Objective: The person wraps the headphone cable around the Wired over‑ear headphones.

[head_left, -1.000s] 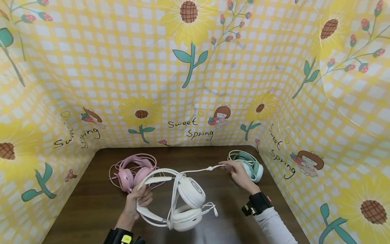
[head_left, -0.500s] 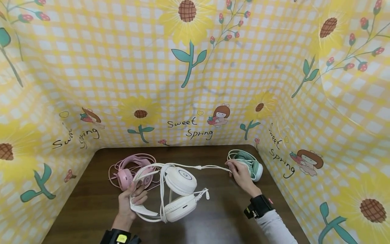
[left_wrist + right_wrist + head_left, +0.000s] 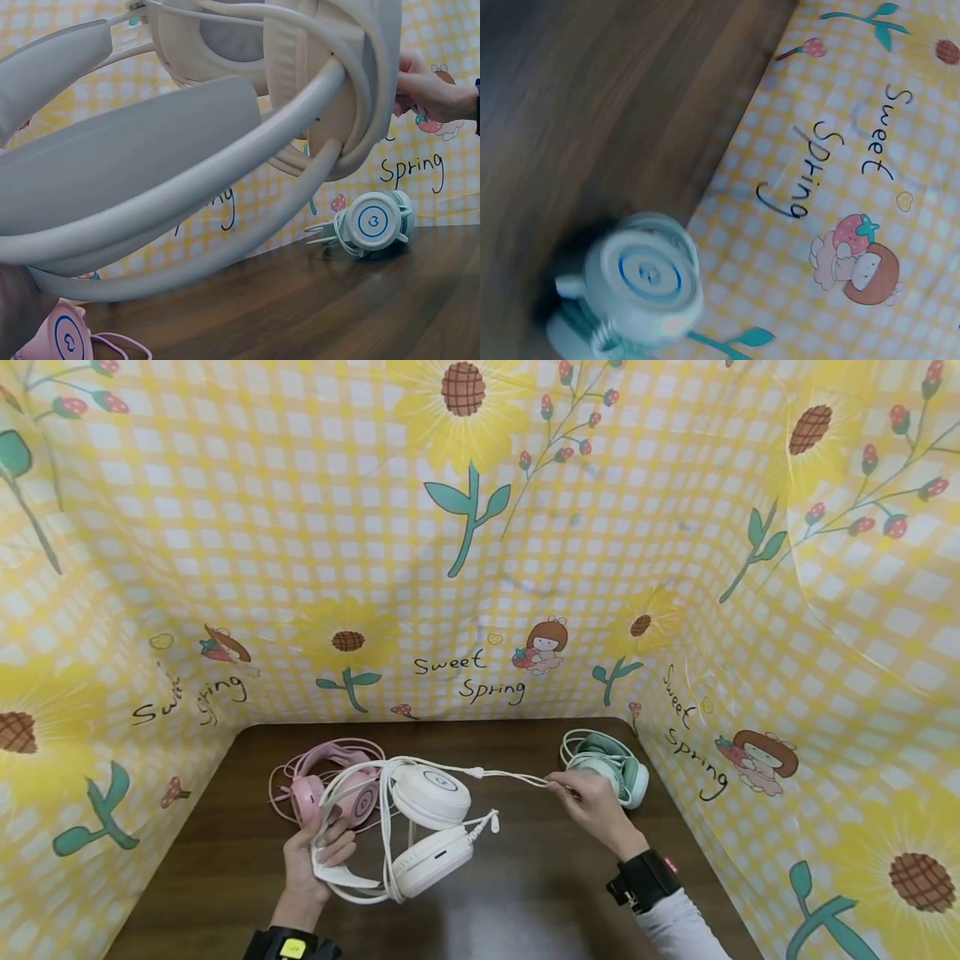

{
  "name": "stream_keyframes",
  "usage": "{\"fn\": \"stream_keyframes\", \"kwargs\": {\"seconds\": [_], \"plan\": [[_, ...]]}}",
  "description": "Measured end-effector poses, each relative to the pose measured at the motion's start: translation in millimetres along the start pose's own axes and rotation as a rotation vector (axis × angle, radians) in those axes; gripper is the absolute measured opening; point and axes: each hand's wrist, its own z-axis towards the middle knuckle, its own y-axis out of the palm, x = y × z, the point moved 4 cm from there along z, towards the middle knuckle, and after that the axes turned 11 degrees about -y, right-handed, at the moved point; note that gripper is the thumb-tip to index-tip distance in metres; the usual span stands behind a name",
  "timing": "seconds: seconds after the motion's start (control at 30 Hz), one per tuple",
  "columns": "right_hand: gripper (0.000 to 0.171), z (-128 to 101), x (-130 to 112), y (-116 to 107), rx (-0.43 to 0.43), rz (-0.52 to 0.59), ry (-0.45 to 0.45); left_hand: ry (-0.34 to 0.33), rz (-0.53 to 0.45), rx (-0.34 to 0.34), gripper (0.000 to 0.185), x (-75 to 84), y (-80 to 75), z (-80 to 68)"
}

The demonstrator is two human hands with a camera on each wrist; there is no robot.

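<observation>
The white headset [image 3: 405, 827] was lifted just above the table [image 3: 525, 893], near its middle, the left hand [image 3: 315, 852] curled round the headband while the right hand [image 3: 592, 802] pinched the cable [image 3: 510, 774] out to the right, drawn nearly taut from the cups. To handle this well, the cable seemed best kept in light tension, not so hard that it strained where it joins the cup, with the left hand holding the band steady so the cups did not swing. The hands were well apart, the left forearm coming in from the near edge with fingers wrapped under the band, the right wrist angled inward with the fingertips closed on the cord. A pink headset [image 3: 322, 781] lay just behind the left hand; a green headset [image 3: 611, 768] sat just beyond the right, by the sunflower backdrop [image 3: 480, 568].
</observation>
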Motion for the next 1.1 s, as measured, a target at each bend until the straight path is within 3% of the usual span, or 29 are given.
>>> {"fn": "stream_keyframes", "kwargs": {"seconds": [0.07,0.17,0.33,0.43,0.5,0.67,0.8,0.93,1.1], "plan": [[0.015,0.4,-3.9,-1.2,-0.026,-0.062,-0.063,0.002,-0.016,0.003,0.039,-1.6,-0.7,0.0],[0.030,1.2,-4.5,-1.0,-0.078,-0.151,-0.087,0.004,-0.031,0.010,0.041,-2.3,0.4,1.8],[0.071,-4.9,4.4,7.8,-0.233,-0.301,0.020,-0.014,-0.048,0.023,0.042,-8.5,3.2,7.0],[0.074,-11.2,12.8,18.4,-0.283,-0.351,0.121,-0.028,-0.056,0.030,0.042,-14.9,4.2,11.3],[0.061,-14.4,18.4,25.9,-0.230,-0.320,0.185,-0.039,-0.064,0.027,0.041,-19.0,4.7,14.1],[0.022,-20.4,27.8,41.6,0.030,-0.141,0.290,-0.053,-0.095,0.016,0.043,-25.3,5.4,19.7],[0.012,-22.5,32.2,53.0,0.056,-0.106,0.340,-0.040,-0.138,0.062,0.044,-25.7,5.7,23.7],[0.015,-23.0,32.0,60.3,-0.092,-0.161,0.359,-0.005,-0.182,0.142,0.047,-25.8,4.8,28.2],[0.054,-32.9,23.5,70.5,-0.400,-0.231,0.349,0.071,-0.226,0.239,0.045,-25.9,0.4,34.4]]}}
